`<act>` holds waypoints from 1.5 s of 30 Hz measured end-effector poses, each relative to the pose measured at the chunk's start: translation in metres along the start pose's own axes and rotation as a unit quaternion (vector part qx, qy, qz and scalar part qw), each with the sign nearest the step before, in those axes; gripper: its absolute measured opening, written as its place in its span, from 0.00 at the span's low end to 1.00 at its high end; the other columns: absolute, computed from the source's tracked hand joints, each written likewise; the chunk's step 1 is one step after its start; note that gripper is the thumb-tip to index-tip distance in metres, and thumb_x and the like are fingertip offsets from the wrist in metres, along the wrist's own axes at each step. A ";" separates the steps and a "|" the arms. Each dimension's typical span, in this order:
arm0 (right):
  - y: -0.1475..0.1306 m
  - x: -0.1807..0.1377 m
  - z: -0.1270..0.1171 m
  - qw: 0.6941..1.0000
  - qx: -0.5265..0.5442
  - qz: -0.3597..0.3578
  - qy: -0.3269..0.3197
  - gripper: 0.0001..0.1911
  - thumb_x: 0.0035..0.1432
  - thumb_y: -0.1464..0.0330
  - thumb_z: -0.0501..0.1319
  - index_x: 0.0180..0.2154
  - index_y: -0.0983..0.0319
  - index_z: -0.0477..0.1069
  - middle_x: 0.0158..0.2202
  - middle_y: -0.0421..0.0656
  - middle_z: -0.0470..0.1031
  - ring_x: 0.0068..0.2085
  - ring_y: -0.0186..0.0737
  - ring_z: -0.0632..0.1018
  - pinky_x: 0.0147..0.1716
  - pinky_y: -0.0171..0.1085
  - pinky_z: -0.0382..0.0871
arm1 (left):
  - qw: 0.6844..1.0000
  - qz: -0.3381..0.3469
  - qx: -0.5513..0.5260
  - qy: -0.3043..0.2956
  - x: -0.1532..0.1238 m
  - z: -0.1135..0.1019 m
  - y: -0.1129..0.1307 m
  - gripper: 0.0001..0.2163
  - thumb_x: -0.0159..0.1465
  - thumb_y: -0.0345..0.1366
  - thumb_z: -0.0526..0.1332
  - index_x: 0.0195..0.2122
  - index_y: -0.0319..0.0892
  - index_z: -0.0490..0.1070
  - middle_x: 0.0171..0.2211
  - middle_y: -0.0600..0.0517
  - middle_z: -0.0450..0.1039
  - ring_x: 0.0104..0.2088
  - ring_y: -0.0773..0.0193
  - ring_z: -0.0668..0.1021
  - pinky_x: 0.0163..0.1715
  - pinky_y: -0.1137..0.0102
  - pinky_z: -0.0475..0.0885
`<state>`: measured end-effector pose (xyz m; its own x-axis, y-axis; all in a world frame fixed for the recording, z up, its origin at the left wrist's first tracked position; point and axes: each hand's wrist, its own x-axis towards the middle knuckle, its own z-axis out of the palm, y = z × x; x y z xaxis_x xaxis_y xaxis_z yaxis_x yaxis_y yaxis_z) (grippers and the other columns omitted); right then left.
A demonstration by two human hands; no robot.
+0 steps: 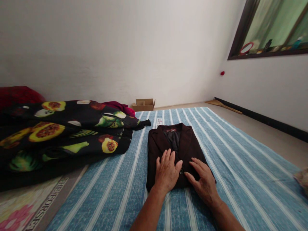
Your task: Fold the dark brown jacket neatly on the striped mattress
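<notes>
A dark brown blazer (157, 141) lies folded into a neat rectangle, its collar and lapels facing up and away from me. It rests on a blue sheet with white stripes (115, 186). My left hand (167, 171) lies on the front of the blazer with its fingers stretched toward the collar. To its right, my right hand (202, 181) rests on the blazer's lower right part, fingers spread. A dark button (181, 171) shows between the two hands. Neither hand grips anything.
On the left lies a black garment with a fruit print (79, 128), with dark red cloth (21, 94) behind it. An open cardboard box (144, 104) stands by the wall beyond the bed. A window (276, 29) is at the upper right. Patterned cloth (302, 179) shows at the right edge.
</notes>
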<state>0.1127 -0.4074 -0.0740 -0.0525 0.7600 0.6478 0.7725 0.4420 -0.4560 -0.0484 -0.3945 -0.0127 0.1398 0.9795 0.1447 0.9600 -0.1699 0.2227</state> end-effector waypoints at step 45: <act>-0.002 0.001 -0.001 1.000 0.001 0.005 -0.002 0.20 0.53 0.57 0.61 0.45 0.61 0.72 0.49 0.50 0.72 0.51 0.49 0.71 0.49 0.50 0.67 | 1.000 -0.002 -0.001 -0.009 -0.001 -0.002 0.000 0.25 0.67 0.47 0.41 0.60 0.40 0.56 0.63 0.47 0.52 0.63 0.57 0.53 0.59 0.53 0.52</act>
<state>0.1115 -0.4086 -0.0718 -0.0469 0.7657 0.6415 0.7715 0.4357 -0.4636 -0.0488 -0.3955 -0.0105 0.1412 0.9819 0.1261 0.9598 -0.1670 0.2258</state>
